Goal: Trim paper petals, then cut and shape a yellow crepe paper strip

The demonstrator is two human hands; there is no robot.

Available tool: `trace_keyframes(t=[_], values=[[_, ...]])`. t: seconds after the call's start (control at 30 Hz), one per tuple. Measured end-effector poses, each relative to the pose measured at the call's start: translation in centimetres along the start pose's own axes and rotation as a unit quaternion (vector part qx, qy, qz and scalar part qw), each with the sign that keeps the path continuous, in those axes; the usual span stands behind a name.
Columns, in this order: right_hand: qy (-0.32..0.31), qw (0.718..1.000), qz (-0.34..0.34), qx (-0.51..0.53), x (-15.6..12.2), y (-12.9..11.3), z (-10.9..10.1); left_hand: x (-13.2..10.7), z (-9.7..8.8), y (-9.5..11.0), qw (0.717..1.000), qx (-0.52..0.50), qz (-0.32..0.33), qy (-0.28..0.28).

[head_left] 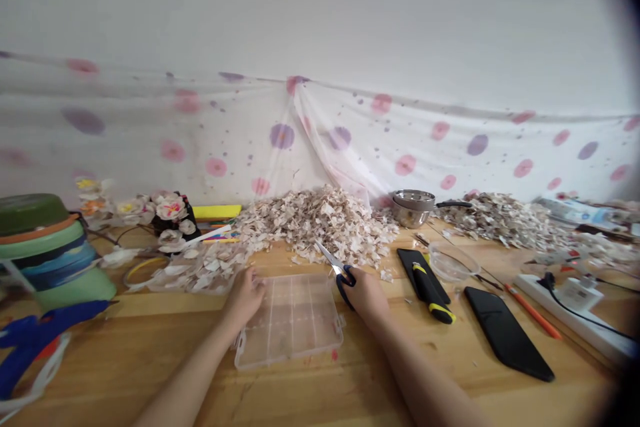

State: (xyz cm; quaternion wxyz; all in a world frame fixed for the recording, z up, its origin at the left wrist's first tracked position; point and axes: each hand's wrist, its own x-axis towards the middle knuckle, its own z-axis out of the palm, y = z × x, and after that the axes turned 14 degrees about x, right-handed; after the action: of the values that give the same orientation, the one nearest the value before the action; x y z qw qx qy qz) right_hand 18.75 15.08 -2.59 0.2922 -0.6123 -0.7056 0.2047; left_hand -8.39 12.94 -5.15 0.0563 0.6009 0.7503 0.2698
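My right hand (367, 295) is closed on blue-handled scissors (336, 265), blades pointing up and left toward a big heap of pale shell-like flakes (320, 217). A clear plastic compartment box (290, 320) lies on the wooden table (150, 353) between my hands. My left hand (246, 297) rests at the box's left far corner, fingers curled against it. Its fingertips are partly hidden, so I cannot make out a grip.
A black-and-yellow utility knife (431, 287) on a black pad, a clear dish (453, 261), a black phone (507, 340), an orange pencil (533, 312), steel bowls (413, 205), a power strip (575, 313), craft flowers (160, 213), stacked green bowls (50, 247), a blue glue gun (35, 340).
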Motion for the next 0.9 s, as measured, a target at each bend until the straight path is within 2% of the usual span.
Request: trace_keyframes(t=[0.1,0.2,0.23,0.3,0.33,0.37,0.4,0.5,0.63,0.7,0.8,0.9], values=[[0.001,1.000,0.017,-0.015,-0.1,-0.2,-0.2,-1.6,-1.2,0.9,0.997,0.028,0.077,0.014],[0.002,0.999,0.025,-0.028,-0.1,-0.3,-0.3,-3.9,-2.8,2.7,0.981,0.035,0.186,-0.043],[0.002,0.999,0.025,-0.033,-0.1,-0.3,-0.4,-4.8,-3.2,3.3,0.971,0.038,0.222,-0.082],[-0.004,0.999,0.027,-0.046,0.0,-0.3,-0.7,-6.3,-3.9,4.5,0.917,0.079,0.304,-0.247],[-0.009,0.998,0.030,-0.055,0.0,-0.2,-1.0,-6.9,-4.0,5.0,0.889,0.094,0.321,-0.311],[-0.015,0.997,0.035,-0.063,0.1,-0.1,-1.4,-7.3,-4.1,5.4,0.872,0.107,0.332,-0.343],[-0.022,0.996,0.041,-0.072,0.2,0.0,-1.9,-7.5,-4.1,5.7,0.868,0.117,0.331,-0.351],[-0.039,0.993,0.057,-0.095,0.4,0.5,-3.3,-7.2,-3.7,6.1,0.883,0.122,0.326,-0.315],[-0.048,0.990,0.072,-0.112,0.5,0.9,-4.3,-6.5,-2.9,5.9,0.881,0.125,0.365,-0.275],[-0.050,0.989,0.076,-0.118,0.4,0.8,-4.4,-6.2,-2.3,5.9,0.885,0.132,0.381,-0.234],[-0.051,0.987,0.075,-0.130,0.1,0.4,-4.2,-5.7,-1.2,5.9,0.886,0.155,0.413,-0.143],[-0.055,0.986,0.066,-0.141,-0.1,0.4,-4.2,-5.1,-0.3,6.0,0.890,0.158,0.413,-0.107]])
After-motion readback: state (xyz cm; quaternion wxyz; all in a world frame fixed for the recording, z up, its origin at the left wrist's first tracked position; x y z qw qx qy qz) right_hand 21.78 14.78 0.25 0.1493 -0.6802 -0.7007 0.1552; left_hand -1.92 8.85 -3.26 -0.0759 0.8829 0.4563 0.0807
